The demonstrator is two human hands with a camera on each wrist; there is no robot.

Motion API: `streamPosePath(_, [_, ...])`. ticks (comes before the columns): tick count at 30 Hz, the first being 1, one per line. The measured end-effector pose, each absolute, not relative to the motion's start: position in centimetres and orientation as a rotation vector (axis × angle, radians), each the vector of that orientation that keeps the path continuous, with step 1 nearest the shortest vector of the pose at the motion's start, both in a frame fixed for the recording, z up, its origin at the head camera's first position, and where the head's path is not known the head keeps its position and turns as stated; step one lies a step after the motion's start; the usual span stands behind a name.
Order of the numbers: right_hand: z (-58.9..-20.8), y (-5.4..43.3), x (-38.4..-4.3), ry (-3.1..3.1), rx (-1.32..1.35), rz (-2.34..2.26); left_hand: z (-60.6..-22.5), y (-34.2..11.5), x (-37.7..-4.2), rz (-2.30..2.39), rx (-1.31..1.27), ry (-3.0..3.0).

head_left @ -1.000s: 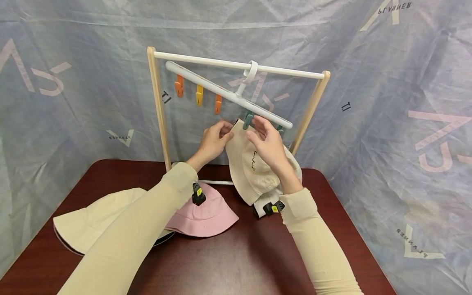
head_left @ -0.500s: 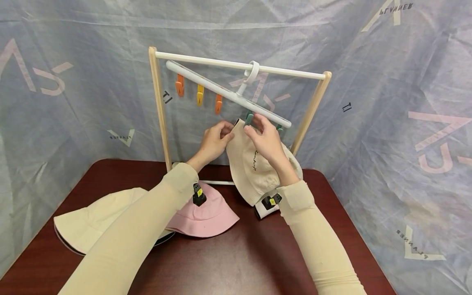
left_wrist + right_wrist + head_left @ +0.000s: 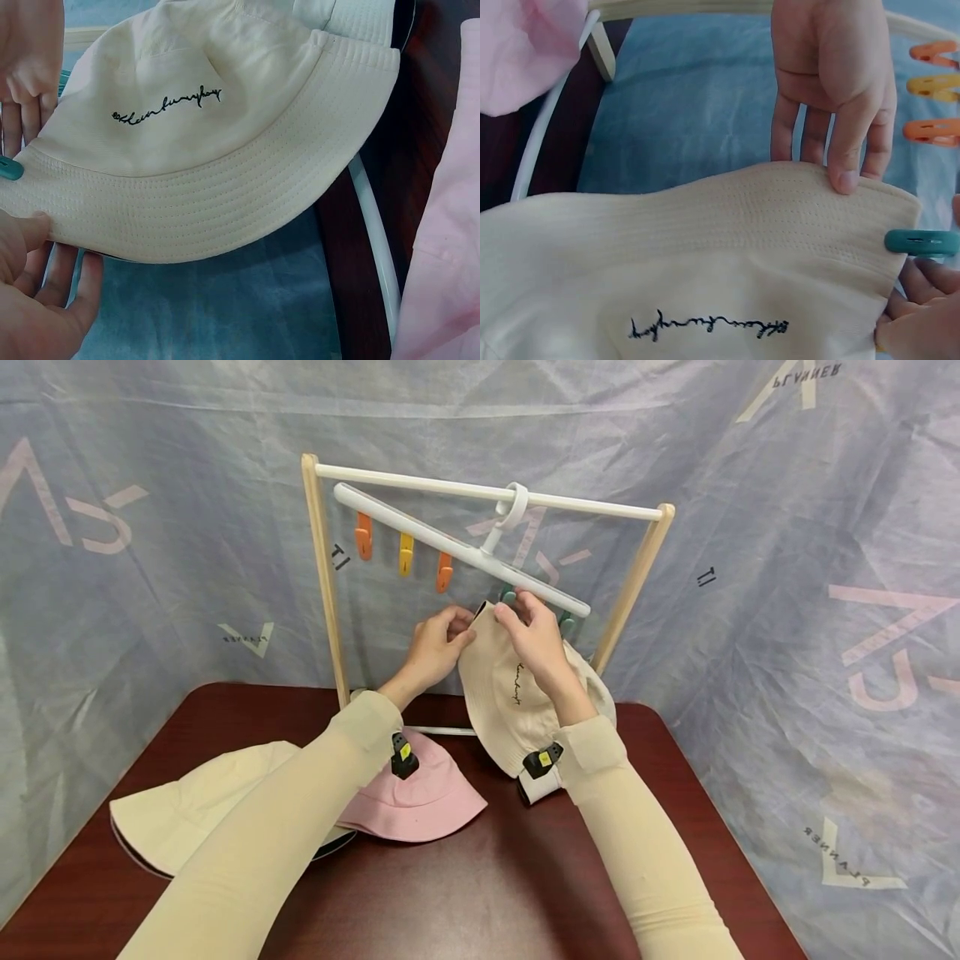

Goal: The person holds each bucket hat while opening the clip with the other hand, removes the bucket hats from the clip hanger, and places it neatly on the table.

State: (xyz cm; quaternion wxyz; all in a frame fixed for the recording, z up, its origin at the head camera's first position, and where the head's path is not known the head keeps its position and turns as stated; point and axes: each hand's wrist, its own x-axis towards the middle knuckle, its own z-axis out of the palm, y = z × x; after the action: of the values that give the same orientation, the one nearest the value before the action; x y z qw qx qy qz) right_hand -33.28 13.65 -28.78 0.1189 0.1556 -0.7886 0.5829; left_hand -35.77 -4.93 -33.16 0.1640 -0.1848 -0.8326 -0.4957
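Note:
A cream bucket hat [image 3: 487, 693] with dark script hangs sideways below a white hanger [image 3: 420, 532]. My left hand [image 3: 433, 652] pinches the brim near its upper corner, thumb in front and fingers behind, as the left wrist view shows. A green clothespin [image 3: 922, 241] bites the brim's edge close by. At its tail end is my right hand [image 3: 542, 645], thumb and fingertips on either side of the pin, which they partly cover. Behind this hat hangs another pale hat [image 3: 596, 687], near a second green clothespin [image 3: 567, 625].
The hanger tilts down to the right on a rack's white rail [image 3: 420, 485]. Two orange clothespins [image 3: 363, 537] and a yellow one [image 3: 406, 556] hang from its left half. A pink bucket hat [image 3: 427, 802] and a cream hat [image 3: 195, 793] lie on the dark red table [image 3: 465, 893].
My right hand has moved slightly left and up, its thumb and fingertips closing in on the green clothespin. My left hand stays at the brim.

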Motion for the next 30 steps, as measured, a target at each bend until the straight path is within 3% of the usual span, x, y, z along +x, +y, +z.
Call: streamPosePath(30, [-29.0, 13.0, -34.9, -1.825, 0.363, 2.367, -32.9, -5.1, -35.4, -1.378, -0.523, -2.375])
